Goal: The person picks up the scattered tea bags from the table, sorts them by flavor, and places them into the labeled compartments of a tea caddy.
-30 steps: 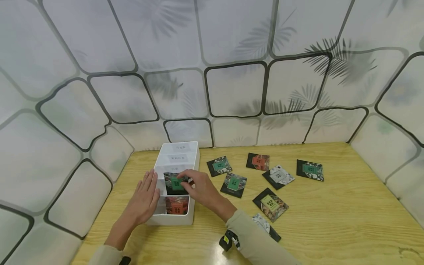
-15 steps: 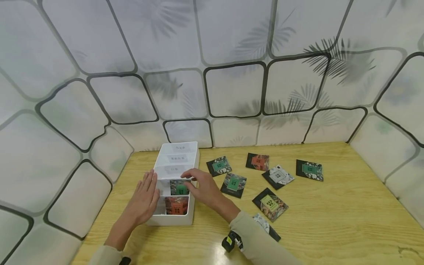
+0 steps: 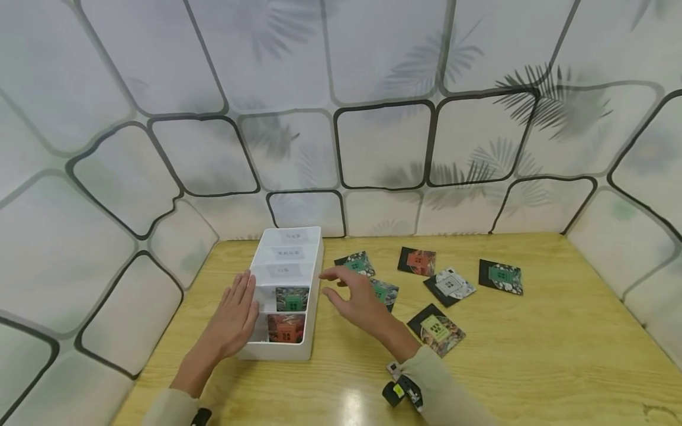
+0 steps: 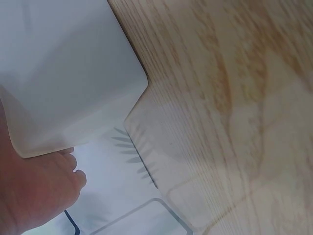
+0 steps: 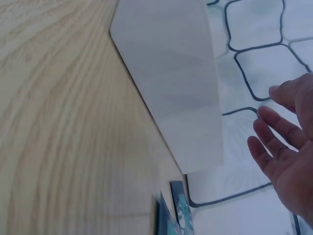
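Note:
A white box (image 3: 315, 307) split into labelled compartments stands on the left of the table. My left hand (image 3: 230, 313) rests with straight fingers along its left edge; in the left wrist view that hand (image 4: 44, 191) touches the box wall (image 4: 83, 73). In the front compartment sits a red sachet (image 3: 286, 328), and a green sachet (image 3: 292, 299) sits in the one behind it. To the right of the box my right hand (image 3: 359, 299) hovers above the table, holding nothing, its fingers loosely bent. Beneath it a green sachet (image 3: 386, 292) is partly covered.
Several sachets lie spread right of the box: a red one (image 3: 417, 261), a white-and-black one (image 3: 450, 286), a yellow-labelled one (image 3: 436, 329), and green ones (image 3: 501, 276) (image 3: 359, 264). Another (image 3: 393, 370) is mostly hidden by the right sleeve. A patterned curtain (image 3: 383, 148) surrounds the table.
My right hand has let go of the green sachet, which dropped into the second compartment from the front, and has moved right, out of the box. The left hand has stayed on the box edge.

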{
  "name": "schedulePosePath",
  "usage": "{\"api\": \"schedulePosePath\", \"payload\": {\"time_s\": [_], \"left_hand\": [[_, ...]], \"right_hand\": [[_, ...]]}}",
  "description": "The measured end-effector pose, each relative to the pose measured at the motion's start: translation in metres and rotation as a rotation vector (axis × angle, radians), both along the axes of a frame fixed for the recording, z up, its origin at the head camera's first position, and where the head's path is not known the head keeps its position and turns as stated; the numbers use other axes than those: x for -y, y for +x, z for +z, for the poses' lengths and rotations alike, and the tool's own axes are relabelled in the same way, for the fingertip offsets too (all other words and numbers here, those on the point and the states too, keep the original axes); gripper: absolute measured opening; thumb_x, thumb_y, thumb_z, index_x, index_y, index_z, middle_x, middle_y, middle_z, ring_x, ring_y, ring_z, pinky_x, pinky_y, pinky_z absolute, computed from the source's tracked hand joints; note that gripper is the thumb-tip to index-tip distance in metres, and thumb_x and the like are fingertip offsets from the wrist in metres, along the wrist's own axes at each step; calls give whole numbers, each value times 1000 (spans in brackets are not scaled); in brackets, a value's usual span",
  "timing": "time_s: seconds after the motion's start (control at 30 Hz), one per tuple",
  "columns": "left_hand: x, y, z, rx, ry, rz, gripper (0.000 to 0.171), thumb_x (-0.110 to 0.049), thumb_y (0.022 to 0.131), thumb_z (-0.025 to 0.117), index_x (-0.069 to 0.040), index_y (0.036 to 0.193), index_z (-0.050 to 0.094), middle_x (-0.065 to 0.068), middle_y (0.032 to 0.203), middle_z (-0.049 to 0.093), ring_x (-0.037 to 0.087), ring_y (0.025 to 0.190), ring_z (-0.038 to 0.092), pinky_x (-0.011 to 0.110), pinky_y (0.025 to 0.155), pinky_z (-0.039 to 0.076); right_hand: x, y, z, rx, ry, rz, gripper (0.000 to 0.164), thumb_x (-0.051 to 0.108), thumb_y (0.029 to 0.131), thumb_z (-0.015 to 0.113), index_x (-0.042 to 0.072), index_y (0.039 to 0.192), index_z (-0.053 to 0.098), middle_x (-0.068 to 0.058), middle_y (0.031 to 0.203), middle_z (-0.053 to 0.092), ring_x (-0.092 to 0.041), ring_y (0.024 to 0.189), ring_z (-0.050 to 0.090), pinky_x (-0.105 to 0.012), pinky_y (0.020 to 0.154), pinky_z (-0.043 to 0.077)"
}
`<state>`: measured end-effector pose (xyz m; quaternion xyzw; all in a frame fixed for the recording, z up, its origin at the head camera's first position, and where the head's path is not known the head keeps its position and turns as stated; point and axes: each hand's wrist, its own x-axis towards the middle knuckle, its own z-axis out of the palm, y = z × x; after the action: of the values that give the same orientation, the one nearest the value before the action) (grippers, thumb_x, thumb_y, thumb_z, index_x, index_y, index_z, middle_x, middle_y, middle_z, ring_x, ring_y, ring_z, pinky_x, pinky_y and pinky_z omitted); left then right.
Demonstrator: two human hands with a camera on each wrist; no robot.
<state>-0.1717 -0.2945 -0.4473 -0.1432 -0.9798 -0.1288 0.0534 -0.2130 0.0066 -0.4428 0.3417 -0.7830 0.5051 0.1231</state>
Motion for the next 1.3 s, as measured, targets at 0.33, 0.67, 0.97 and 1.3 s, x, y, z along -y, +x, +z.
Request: {"api": "schedulePosePath", "payload": {"time_s": [0.33, 0.67, 0.97, 1.3], "left_hand": [[2, -3, -3, -3, -18, 3, 58, -20, 112, 31, 13, 158, 18, 27, 168, 12, 46, 154, 9, 63, 122, 11], [1, -5, -4, -1, -22, -4, 58, -19, 111, 31, 13, 158, 18, 28, 168, 11, 46, 154, 8, 63, 122, 11], [1, -4, -1, 10, -12, -3, 59, -20, 111, 30, 14, 158, 17, 28, 168, 10, 46, 154, 7, 63, 122, 11], [0, -2, -1, 3, -22, 8, 58, -19, 111, 32, 14, 157, 18, 28, 167, 11, 47, 154, 9, 63, 122, 12]], "right_hand": [[-46, 3, 11, -12, 27, -99, 30, 8, 96, 73, 13, 125, 69, -4, 123, 70, -19, 109, 67, -42, 88, 58], [-96, -2, 16, 6, 8, -234, 32, 6, 97, 71, 6, 128, 67, -9, 127, 68, -29, 116, 64, -53, 95, 54], [-132, -11, 10, 42, -11, -354, 29, 9, 99, 70, 8, 128, 67, -11, 119, 69, -29, 105, 68, -52, 87, 58], [-166, -18, -4, 80, 62, -510, 31, 6, 98, 68, 1, 129, 64, -21, 128, 63, -42, 118, 58, -63, 95, 49]]}}
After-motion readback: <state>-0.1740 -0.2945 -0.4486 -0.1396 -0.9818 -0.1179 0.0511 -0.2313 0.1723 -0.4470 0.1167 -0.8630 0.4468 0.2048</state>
